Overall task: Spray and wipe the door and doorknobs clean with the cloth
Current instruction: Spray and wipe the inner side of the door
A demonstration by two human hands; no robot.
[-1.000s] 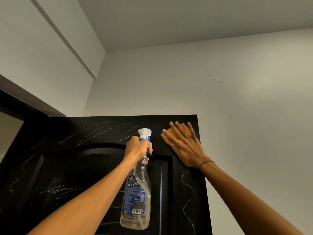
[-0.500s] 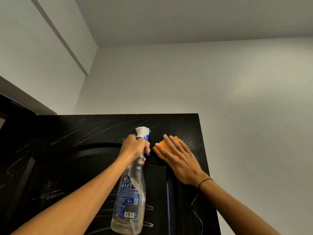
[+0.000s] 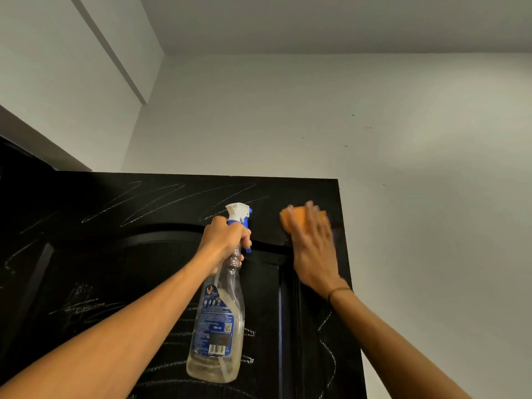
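A black panelled door (image 3: 121, 254) fills the lower left, marked with white chalk scribbles along its top rail and lower panels. My left hand (image 3: 224, 240) grips the neck of a clear spray bottle (image 3: 217, 326) with a white and blue trigger head; the bottle hangs down in front of the door. My right hand (image 3: 312, 249) presses flat on an orange cloth (image 3: 296, 218) against the door's top right corner. The hand is motion-blurred. No doorknob is in view.
A white wall (image 3: 403, 197) runs to the right of the door's edge. The ceiling (image 3: 316, 21) and a white beam (image 3: 109, 50) lie above. A dark door frame (image 3: 17, 156) sits at the far left.
My right hand has slid the orange cloth up and to the right, back toward the top right corner of the door. My left hand still holds the bottle in the same place.
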